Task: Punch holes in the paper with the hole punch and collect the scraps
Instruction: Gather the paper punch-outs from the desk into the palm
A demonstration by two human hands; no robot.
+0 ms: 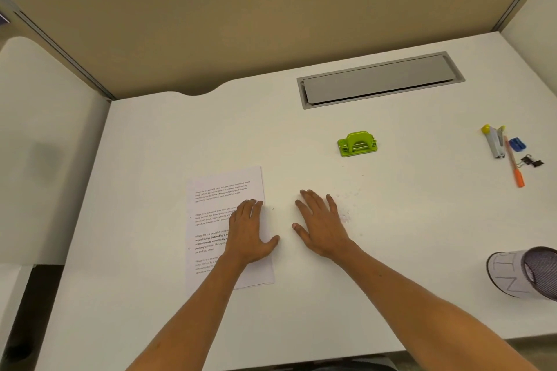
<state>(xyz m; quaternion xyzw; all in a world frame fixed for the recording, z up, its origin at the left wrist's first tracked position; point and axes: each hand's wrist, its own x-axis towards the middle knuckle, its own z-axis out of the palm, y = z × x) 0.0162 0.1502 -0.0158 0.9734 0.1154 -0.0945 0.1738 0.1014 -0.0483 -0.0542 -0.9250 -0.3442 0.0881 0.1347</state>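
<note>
Both flat grips hold nothing: left hand (251, 230) on paper (224, 199), scraps (346, 215) beside right hand (322, 226).

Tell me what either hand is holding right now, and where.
Nothing is gripped. The left hand lies flat on the paper near its right edge; the right hand lies flat on the desk.

1. The left hand (251, 230) lies flat, fingers straight, on the right edge of the printed paper (224, 214) on the white counter (391, 220).
2. The right hand (321, 224) rests flat on the counter just beside the paper, with small white scraps (346, 215) scattered at its right.
3. The green hole punch (357, 144) stands farther back, apart from both hands.
4. A stapler (495, 141), an orange pen (514, 164) and a binder clip (530, 160) lie at the far right.
</note>
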